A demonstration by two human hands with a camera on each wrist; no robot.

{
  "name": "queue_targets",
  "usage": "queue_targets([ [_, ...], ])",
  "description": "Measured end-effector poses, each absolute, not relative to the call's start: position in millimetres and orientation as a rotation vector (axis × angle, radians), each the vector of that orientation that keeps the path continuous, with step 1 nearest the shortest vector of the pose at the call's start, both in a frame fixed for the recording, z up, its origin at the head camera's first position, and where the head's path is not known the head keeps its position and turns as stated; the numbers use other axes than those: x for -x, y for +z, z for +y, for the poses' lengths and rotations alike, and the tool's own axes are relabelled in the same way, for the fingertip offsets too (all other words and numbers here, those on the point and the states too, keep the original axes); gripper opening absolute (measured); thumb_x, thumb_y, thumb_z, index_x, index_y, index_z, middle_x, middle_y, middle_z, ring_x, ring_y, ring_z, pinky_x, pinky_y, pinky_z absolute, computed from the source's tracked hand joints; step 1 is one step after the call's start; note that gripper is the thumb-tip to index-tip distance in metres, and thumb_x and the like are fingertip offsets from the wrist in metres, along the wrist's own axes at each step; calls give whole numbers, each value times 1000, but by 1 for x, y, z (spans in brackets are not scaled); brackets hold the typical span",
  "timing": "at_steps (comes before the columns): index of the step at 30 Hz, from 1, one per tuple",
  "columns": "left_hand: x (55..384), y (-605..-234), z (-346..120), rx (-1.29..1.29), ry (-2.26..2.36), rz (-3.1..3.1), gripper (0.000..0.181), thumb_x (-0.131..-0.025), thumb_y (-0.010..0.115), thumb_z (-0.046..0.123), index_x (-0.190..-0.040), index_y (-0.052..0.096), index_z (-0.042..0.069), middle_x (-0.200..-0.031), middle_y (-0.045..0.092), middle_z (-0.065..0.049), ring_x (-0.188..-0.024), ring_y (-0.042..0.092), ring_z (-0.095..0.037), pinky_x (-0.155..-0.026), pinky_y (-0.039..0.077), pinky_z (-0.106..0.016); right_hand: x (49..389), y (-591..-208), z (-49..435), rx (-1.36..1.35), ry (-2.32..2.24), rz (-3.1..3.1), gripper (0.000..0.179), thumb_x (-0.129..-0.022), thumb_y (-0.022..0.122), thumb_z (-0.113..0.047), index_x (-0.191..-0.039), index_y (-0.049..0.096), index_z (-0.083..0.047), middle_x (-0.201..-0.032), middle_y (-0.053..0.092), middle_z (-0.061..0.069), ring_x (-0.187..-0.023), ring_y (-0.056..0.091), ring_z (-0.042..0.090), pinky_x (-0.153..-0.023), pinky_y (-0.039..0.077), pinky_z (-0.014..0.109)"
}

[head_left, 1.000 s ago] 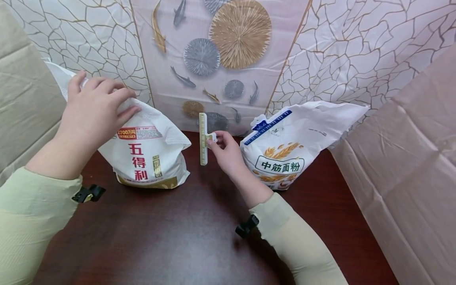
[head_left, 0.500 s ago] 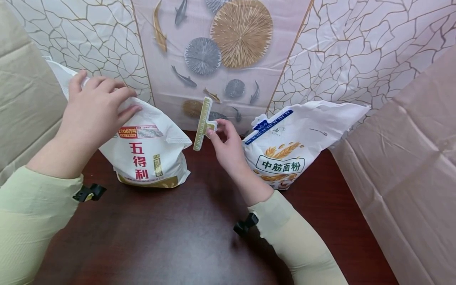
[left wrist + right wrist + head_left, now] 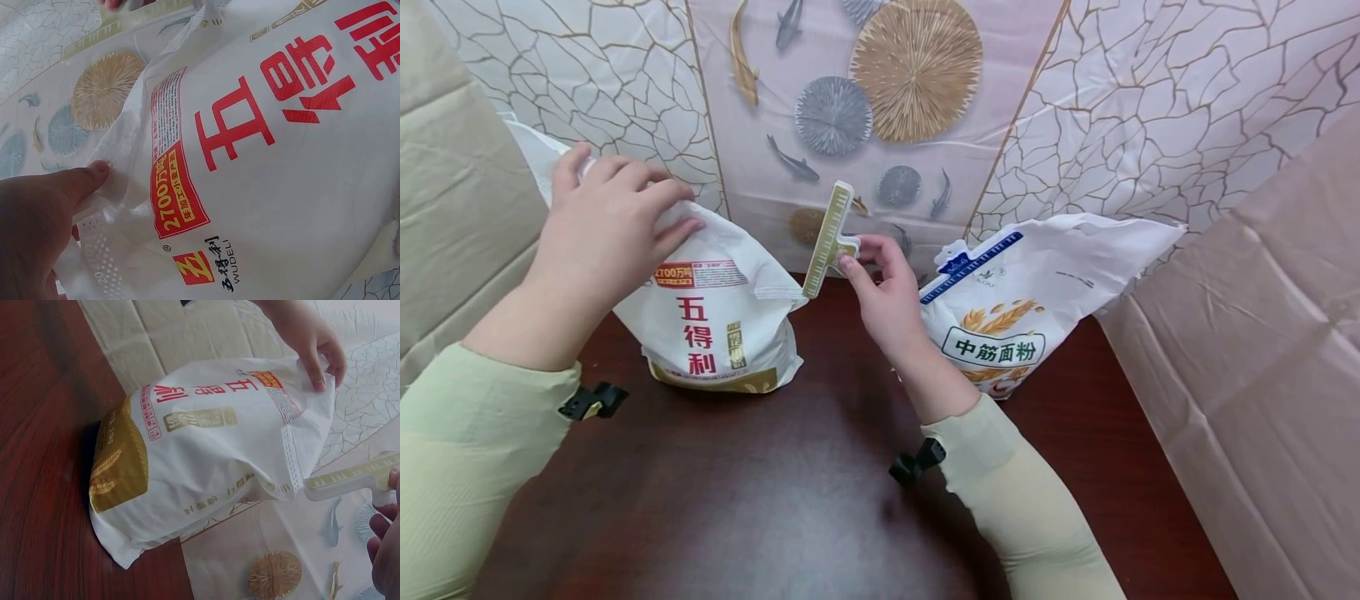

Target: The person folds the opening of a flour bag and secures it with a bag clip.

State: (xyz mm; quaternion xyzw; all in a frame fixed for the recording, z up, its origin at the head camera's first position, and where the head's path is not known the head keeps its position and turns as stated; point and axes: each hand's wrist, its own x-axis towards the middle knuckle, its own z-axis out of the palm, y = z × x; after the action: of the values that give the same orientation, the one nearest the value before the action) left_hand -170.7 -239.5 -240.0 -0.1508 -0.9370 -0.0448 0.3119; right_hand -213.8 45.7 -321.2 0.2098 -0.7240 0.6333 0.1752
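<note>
On the left a white flour bag (image 3: 707, 308) with red lettering stands on the table, its top folded over. My left hand (image 3: 613, 225) grips that folded top, thumb on one side and fingers on the other; the left wrist view has the thumb (image 3: 87, 181) against the bag's edge. My right hand (image 3: 891, 300) pinches a yellow-green and white bag clip (image 3: 829, 237) by its handle. The long bar slants in the air, its lower end close to the bag's right top corner. In the right wrist view the clip (image 3: 350, 478) reaches that corner; whether they touch I cannot tell.
A second flour bag (image 3: 1000, 325), with wheat print, stands right of my right hand, a blue bag clip (image 3: 973, 267) across its top. Dark wooden table (image 3: 760, 492) lies in front. Patterned cloth (image 3: 917, 75) hangs behind, beige cloth (image 3: 1247, 317) at the sides.
My right hand has lifted the bag clip up and tilted it from upright to a slant, bringing its lower end to the left bag's corner. The left hand keeps its grip on the bag.
</note>
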Motion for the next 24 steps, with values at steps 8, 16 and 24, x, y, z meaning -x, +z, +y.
queue_targets([
  [8, 170, -239, -239, 401, -119, -2466, 26, -95, 68, 27, -114, 68, 10, -120, 63, -19, -117, 48, -43, -116, 7, -60, 218, -320, 40, -565, 1838, -2054, 25, -94, 68, -12, -117, 59, -5, -102, 70, 12, -86, 55, 13, -75, 42, 28],
  [16, 171, -239, -238, 396, -127, -2460, 25, -94, 68, 27, -112, 69, 10, -119, 63, -19, -116, 49, -42, -116, 8, -60, 221, -326, 32, -633, 1744, -2139, 28, -94, 69, -13, -119, 59, -5, -105, 71, 10, -89, 57, 16, -76, 44, 31],
  [24, 170, -238, -239, 391, -169, -2485, 28, -96, 65, 29, -116, 68, 9, -120, 64, -18, -118, 48, -41, -116, 6, -58, 222, -325, 31, -643, 1638, -2240, 29, -95, 69, -18, -120, 61, -10, -104, 71, 5, -86, 59, 22, -75, 46, 30],
])
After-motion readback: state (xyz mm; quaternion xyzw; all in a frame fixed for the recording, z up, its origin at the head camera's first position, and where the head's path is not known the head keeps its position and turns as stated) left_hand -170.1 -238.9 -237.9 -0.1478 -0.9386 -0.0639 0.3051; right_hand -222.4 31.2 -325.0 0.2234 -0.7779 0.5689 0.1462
